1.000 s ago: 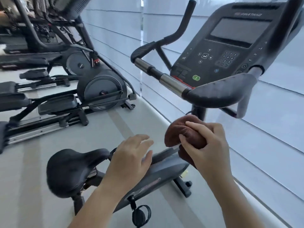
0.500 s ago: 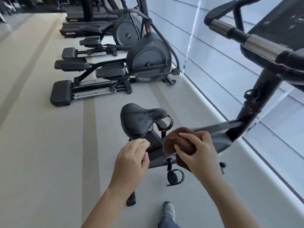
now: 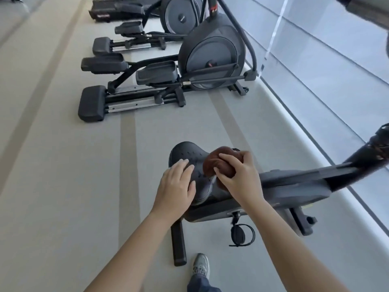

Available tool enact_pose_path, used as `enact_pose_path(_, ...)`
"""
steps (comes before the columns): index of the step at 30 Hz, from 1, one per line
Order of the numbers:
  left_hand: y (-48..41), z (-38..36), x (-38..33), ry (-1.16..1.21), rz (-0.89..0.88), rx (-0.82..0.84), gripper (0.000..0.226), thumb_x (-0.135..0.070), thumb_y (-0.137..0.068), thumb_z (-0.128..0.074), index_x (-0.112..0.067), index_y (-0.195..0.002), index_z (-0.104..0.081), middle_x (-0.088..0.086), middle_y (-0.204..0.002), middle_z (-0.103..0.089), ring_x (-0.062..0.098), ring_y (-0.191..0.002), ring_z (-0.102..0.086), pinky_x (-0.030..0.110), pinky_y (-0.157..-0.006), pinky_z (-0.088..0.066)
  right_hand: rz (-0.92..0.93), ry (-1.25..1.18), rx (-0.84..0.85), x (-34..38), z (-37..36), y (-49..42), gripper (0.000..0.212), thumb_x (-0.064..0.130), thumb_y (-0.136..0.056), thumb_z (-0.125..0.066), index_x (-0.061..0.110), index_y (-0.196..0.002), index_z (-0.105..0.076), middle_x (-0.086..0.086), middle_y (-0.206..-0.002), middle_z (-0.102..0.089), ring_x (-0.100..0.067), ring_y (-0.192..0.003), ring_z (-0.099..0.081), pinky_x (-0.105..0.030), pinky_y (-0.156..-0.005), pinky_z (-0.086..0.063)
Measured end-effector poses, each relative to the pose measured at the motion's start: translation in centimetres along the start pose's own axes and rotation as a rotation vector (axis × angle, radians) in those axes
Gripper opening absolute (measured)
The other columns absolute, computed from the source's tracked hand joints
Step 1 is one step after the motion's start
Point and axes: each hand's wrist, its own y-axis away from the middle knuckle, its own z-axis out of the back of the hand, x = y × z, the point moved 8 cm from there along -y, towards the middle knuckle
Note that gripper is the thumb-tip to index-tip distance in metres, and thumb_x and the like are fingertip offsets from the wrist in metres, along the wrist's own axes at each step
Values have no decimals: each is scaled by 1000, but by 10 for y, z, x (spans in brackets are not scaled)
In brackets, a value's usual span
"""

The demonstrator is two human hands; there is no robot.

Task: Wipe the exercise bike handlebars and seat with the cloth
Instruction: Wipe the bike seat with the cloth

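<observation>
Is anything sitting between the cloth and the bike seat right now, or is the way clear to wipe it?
Nothing visible blocks it. The right hand holds the bunched brown cloth right at the seat, over its narrow end. The left hand lies on the seat's near side, beside the cloth, so it covers that part of the surface.

- Two elliptical trainers stand in a row along the window side; the nearer elliptical [image 3: 189,66] is dark grey with a round flywheel housing, foot pedals and a long rail running out to the left.
- The farther elliptical [image 3: 151,15] sits just behind it, partly cut off by the top edge.
- The floor [image 3: 52,165] is pale grey with darker stripes running lengthwise.
- A frosted window wall [image 3: 326,70] with horizontal lines runs down the right side.
- A grey sneaker [image 3: 201,265] and a dark trouser leg [image 3: 200,284] show at the bottom.
</observation>
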Motion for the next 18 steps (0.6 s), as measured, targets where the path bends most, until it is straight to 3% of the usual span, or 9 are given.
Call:
enact_pose_path(5,-34,-29,32,-31,24,86,42,-5,-72,-72,7,-111,-59,26,-120,-57,39,-114,-52,53,-91,-44,-10,94,55,-17,-42,-45,35,31,-79,-67,24,-113,-63,-13,-120,-50,-34,-109,-49,-41,-84,-48)
enact_pose_path(10,-49,-53,55,-24,22,193,47,-10,-75,-71,8,-116,-56,26,-127,-52,40,-119,-47,56,-92,-42,35,277,93,-23,-70,-48,43,38,-69,-74,21,-108,-67,-14,-140,-45,-49,-128,-32,-60,-92,-36)
enact_pose_path(13,-56,-61,65,-8,5,229,50,-14,-79,-67,6,-122,-51,24,-133,-47,38,-125,-42,56,-96,-38,57,295,123,-28,-75,-64,41,37,-74,-70,23,-112,-65,-5,-141,-46,-43,-130,-33,-55,-91,-42)
enact_pose_path(18,-70,-69,82,41,-56,295,51,-16,-81,-64,4,-125,-49,22,-136,-44,36,-127,-39,57,-99,-35,-117,277,34,-35,-76,-74,32,30,-80,-64,24,-111,-65,1,-129,-55,-32,-117,-45,-42,-92,-43)
